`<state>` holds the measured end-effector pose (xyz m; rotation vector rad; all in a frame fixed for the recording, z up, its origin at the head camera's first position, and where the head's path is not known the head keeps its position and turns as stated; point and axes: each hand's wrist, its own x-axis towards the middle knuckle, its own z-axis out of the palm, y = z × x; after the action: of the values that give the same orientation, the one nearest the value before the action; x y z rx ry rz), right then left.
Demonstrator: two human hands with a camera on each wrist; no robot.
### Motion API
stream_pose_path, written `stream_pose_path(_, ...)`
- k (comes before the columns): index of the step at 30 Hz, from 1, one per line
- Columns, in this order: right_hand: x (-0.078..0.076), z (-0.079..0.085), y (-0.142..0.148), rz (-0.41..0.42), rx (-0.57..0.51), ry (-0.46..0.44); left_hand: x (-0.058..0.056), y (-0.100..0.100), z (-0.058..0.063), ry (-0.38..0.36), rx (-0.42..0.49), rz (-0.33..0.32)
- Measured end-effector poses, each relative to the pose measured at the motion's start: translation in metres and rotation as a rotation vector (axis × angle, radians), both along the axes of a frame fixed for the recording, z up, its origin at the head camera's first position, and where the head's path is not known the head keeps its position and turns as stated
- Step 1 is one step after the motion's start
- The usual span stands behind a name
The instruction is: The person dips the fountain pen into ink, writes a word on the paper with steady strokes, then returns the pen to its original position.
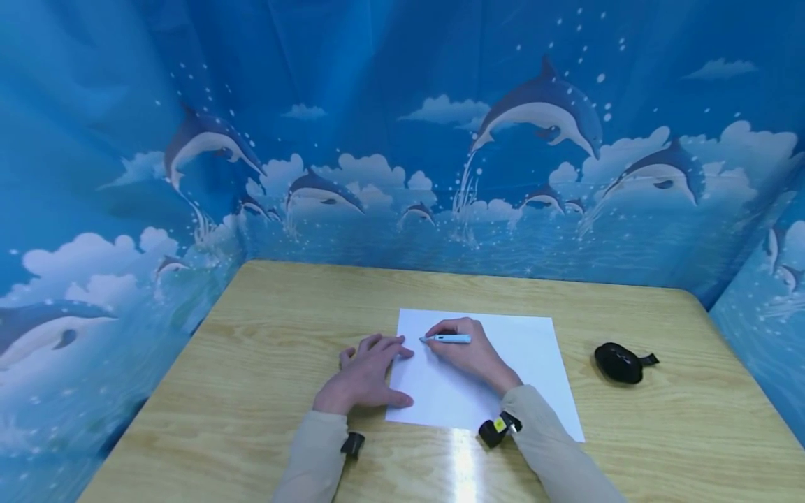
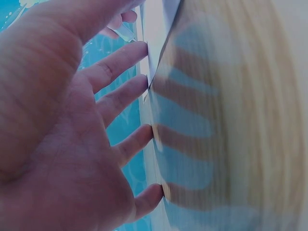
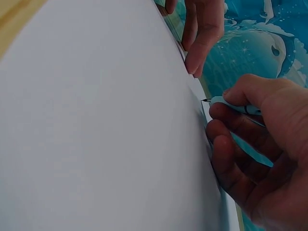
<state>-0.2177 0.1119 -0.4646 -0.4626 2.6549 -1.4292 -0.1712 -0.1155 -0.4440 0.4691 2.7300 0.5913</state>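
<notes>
- Head view: to my left, the left hand [image 1: 367,374] is lying with its fingers straight and spread, gripping nothing; its thumb and foremost fingertips are pressing the edge of the paper [image 1: 528,342], probably to stop it sliding, while the outer ones are resting on the table [image 1: 283,314].
- The paper is lying flat and slightly askew, likely where both hands can reach it easily.
- Over its left part the pen [image 1: 453,339] is slanting low, its tip seeming to touch.
- The right hand [image 1: 472,353] is pinching the pen between thumb and forefinger, the other fingers curling loosely beneath, presumably for control.
- Farther right, a black object [image 1: 619,363] is sitting apart, perhaps out of the way.
- The pale wooden table is reflecting light at its front; a blue dolphin curtain [image 1: 371,105] is surrounding its back and sides.
</notes>
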Motion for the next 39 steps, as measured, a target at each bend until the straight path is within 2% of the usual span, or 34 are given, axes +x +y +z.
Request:
stream_pose_path(23, 0.005, 0.003, 0.012, 0.01, 0.012, 0.02, 0.002, 0.002, 0.001, 0.009, -0.004, 0.009)
stream_pose_path(30, 0.004, 0.005, 0.015, 0.011, 0.031, 0.002, 0.001, 0.002, 0.0, 0.004, -0.004, 0.013)
stream_pose_path(39, 0.005, 0.008, 0.021, 0.04, 0.053, 0.005, 0.001, 0.002, -0.001, 0.006, -0.007, 0.012)
